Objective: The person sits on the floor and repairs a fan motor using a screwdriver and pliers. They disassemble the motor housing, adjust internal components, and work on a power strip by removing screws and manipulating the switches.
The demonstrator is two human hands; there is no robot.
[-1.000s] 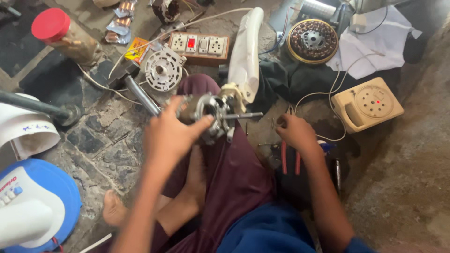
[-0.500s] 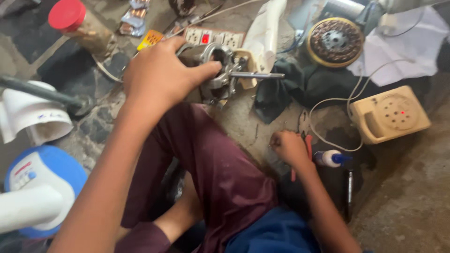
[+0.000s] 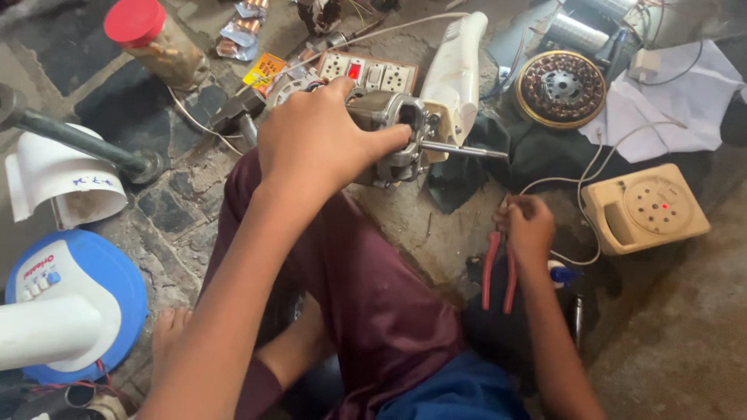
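Head view, nearest first: blue-and-white fan base (image 3: 74, 299) at lower left, maroon-trousered knee (image 3: 366, 288) in the middle. Right hand (image 3: 527, 225) low at right, fingers curled shut around red-handled pliers (image 3: 498, 268), handles pointing down toward the body, beside a small blue-capped bottle (image 3: 562, 273). Above the knee, left hand (image 3: 315, 140) clamped over a grey fan motor (image 3: 389, 132), fingers wrapped tight on its housing, steel shaft (image 3: 463, 149) jutting right. Just behind, white fan neck cover (image 3: 457, 70) and switch-and-socket board (image 3: 366, 74). Further right, cream round-dialled box (image 3: 646, 208), copper-wound stator (image 3: 560, 88). Far left, red-lidded jar (image 3: 148, 39).
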